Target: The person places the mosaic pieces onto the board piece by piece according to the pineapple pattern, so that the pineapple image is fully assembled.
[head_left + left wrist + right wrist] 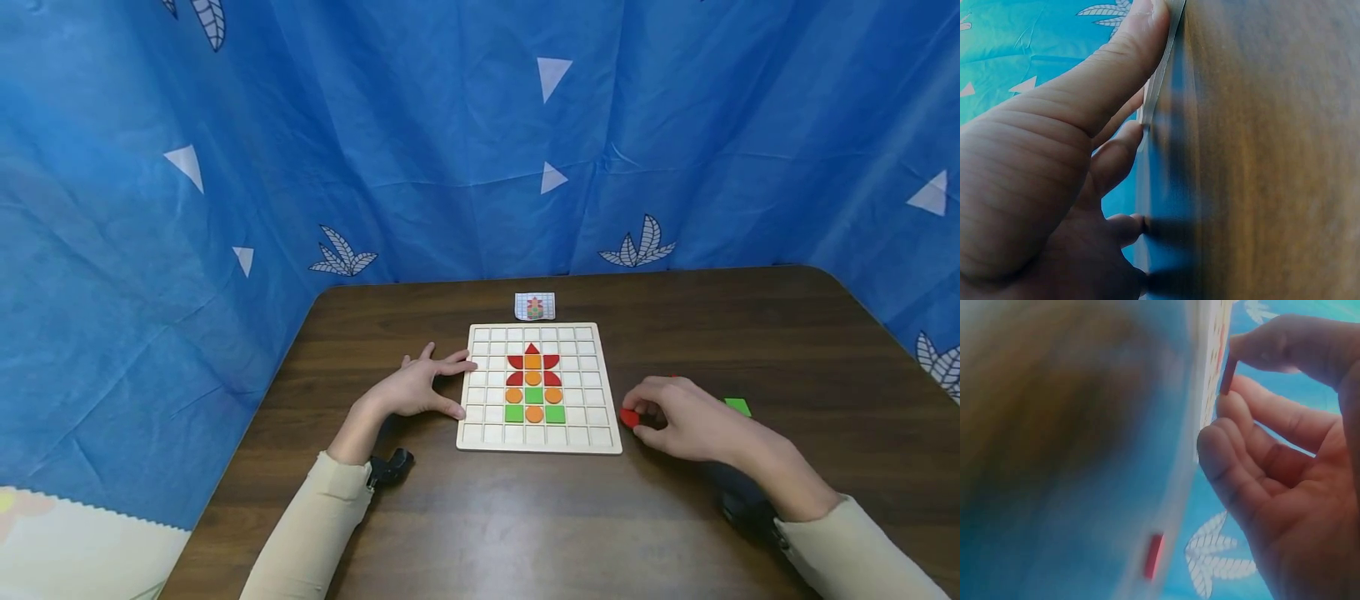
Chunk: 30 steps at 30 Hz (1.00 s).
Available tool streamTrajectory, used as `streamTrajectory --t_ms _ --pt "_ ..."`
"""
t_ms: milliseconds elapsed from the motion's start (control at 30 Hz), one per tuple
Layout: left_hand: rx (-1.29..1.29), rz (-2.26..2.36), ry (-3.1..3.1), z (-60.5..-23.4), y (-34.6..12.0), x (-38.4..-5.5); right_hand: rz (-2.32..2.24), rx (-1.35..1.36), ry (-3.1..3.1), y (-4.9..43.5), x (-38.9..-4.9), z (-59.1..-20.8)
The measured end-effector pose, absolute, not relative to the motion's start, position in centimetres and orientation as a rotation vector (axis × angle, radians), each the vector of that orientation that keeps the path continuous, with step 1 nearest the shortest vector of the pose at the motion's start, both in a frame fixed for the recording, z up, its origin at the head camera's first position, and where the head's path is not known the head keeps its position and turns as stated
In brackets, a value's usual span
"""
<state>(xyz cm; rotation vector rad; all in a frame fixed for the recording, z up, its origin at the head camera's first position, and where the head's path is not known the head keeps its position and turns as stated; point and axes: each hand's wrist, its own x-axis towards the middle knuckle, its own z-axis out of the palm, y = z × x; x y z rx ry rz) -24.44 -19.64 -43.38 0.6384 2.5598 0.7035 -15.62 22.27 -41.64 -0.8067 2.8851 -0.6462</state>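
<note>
A pale wooden grid board [487,433] lies mid-table, with a figure of red, orange and green tiles in its cells. A red triangle tile [532,349] tops the figure above an orange square [532,362]; green squares and orange circles fill its lower part. At the board's left edge, my left hand [408,388] spreads its fingers, with thumb and index fingertips touching the edge. Just off the right edge, my right hand [686,417] pinches a small flat red tile [629,417] between thumb and fingertip. The right wrist view shows this tile [1229,375] edge-on.
A small pattern card [535,307] with a similar figure lies behind the board. Right of my right hand is a green tile [738,407]. Another red tile [1154,556] rests on the dark wooden table [525,525]. A blue curtain [450,125] hangs along the table's back.
</note>
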Motion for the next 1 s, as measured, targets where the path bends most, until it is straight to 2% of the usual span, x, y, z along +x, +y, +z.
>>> streamTrajectory --t_ms 267,633,1000 --pt "0.661 0.692 2.571 -43.6 -19.7 -24.6 -0.735 -0.794 2.763 17.6 -17.0 -41.1" --pt "0.667 0.702 2.56 -43.2 -19.7 -24.4 -0.708 -1.077 2.71 11.2 -17.5 -41.3" --pt "0.672 0.704 2.563 -43.1 -19.7 -24.3 -0.647 -1.239 2.716 8.6 -17.1 -42.5"
